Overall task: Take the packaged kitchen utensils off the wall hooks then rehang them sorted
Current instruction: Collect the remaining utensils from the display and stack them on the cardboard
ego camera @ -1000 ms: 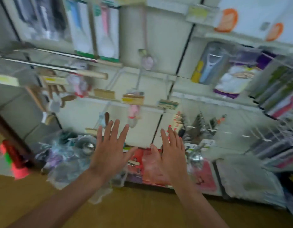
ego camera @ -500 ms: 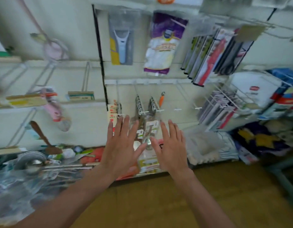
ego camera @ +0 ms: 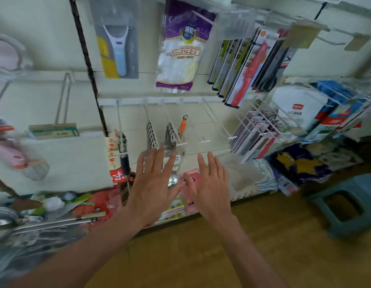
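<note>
Holds left hand (ego camera: pixel 153 192) and right hand (ego camera: pixel 211 190) up before packaged utensils (ego camera: pixel 171 135) on wall hooks (ego camera: pixel 205 140). Spreads all fingers (ego camera: pixel 158 161) wide, gripping nothing.

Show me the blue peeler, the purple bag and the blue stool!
blue peeler (ego camera: pixel 119 50): head view, on its light blue handle.
purple bag (ego camera: pixel 180 53): head view, on the white middle of its front.
blue stool (ego camera: pixel 351 183): head view, on the seat beside the hole.

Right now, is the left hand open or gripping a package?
Open: the left hand has straight, spread fingers before the hanging utensil packs, curled round nothing.
</note>
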A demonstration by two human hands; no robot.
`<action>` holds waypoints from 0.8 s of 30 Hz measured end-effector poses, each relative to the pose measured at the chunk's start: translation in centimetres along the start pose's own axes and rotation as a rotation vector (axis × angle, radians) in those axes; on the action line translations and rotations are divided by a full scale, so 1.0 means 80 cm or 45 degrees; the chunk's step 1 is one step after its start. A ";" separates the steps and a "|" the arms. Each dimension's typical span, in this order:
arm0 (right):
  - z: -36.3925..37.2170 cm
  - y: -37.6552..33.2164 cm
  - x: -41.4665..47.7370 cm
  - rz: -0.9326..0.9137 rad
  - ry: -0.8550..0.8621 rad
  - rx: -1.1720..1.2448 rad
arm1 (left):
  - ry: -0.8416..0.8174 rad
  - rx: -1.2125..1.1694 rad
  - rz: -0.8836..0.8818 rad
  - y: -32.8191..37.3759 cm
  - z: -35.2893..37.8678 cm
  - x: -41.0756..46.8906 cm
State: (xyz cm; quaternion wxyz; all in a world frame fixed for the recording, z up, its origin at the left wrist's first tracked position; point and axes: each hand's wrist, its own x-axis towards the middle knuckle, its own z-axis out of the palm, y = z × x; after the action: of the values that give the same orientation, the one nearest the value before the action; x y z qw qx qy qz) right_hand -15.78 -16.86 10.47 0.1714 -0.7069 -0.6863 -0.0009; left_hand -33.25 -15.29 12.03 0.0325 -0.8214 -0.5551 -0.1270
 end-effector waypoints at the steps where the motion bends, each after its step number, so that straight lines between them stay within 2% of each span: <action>1: 0.000 0.002 0.004 0.005 -0.004 0.003 | -0.010 -0.005 0.000 -0.001 0.002 0.005; 11: 0.041 0.044 0.036 0.030 -0.045 0.034 | 0.098 -0.068 0.142 0.019 0.062 0.029; 17: 0.075 0.092 0.067 -0.032 -0.125 0.101 | 0.055 -0.086 0.009 0.056 0.116 0.051; 21: 0.100 0.131 0.111 -0.117 -0.087 0.176 | 0.115 -0.020 -0.060 0.084 0.147 0.088; 24: 0.119 0.158 0.137 -0.201 -0.074 0.169 | 0.075 -0.037 -0.096 0.103 0.177 0.116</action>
State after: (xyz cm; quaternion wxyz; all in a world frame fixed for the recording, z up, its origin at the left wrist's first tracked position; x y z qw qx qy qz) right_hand -5.10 -3.87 1.04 0.1972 -0.6375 -0.7430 0.0515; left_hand -19.96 -7.31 1.35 0.0319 -0.7961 -0.5826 -0.1603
